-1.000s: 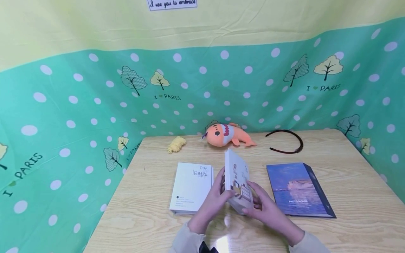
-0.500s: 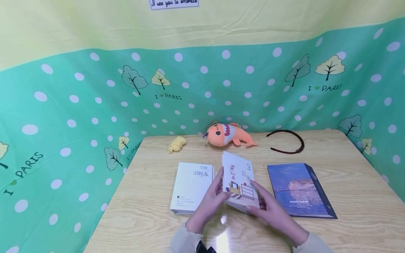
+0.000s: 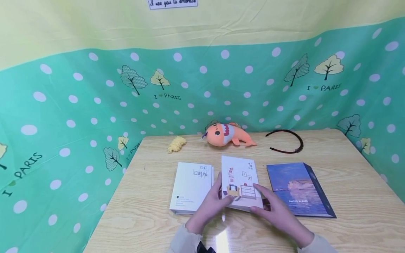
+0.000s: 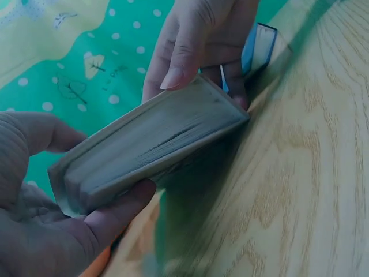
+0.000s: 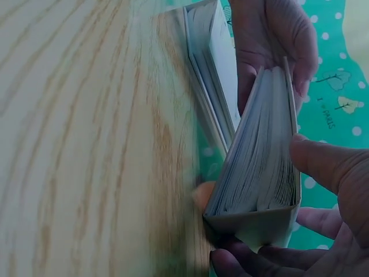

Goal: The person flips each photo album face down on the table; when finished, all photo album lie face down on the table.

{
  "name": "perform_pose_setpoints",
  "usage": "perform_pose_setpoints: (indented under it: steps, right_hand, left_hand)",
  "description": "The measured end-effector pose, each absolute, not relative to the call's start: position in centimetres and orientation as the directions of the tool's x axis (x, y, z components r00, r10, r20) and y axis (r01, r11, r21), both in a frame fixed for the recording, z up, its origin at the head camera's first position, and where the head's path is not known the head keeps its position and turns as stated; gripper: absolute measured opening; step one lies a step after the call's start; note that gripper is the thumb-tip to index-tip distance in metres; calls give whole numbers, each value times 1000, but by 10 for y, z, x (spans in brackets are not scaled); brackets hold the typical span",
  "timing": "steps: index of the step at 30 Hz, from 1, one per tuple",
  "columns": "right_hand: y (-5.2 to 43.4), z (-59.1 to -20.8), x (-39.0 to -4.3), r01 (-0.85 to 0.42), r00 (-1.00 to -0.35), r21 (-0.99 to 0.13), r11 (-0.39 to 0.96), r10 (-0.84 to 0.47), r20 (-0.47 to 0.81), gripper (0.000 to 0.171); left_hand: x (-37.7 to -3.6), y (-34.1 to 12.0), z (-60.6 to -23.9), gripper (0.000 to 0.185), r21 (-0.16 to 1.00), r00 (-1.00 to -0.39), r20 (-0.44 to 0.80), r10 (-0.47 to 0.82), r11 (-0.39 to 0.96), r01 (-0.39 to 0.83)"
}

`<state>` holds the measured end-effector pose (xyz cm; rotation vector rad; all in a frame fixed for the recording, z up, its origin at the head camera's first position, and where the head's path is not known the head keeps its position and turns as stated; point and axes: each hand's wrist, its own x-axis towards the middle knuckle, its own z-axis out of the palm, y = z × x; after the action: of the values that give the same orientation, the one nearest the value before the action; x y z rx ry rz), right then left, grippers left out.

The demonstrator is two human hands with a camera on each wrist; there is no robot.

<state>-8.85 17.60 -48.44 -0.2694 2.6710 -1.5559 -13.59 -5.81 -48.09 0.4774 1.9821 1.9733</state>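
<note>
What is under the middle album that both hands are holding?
The middle album is tilted between the left hand and right hand. The wrist views show bare wooden table beneath its raised side. Fingers cover part of the underside.

A pale wood-grain counter (image 3: 348, 182) stands against a green polka-dot cloth wall (image 3: 79, 105), with yellow cloth (image 3: 95, 24) above.

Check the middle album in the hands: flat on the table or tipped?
Tipped. The middle album is gripped by left hand and right hand; the left wrist view shows it slanted above the table.
</note>
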Motion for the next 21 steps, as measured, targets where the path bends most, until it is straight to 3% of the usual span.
perform_pose_setpoints:
  steps: [6,12,21]
  right_hand:
    - [178,-483,-86,-175,-983,-770,613,-147,106,75]
    - [180,-484,-84,-225,-974,-698,680,-151,167,68]
    - [181,-482,-84,-185,-982,-645,742,-122,141,56]
  left_hand:
    - [-133,-57,-485,116,974,-909,-39,415,217,58]
    - [-131,-56,-488,123,955,-902,-29,431,279,103]
    - [-130,-51,-487,109,870,-920,8,393,450,200]
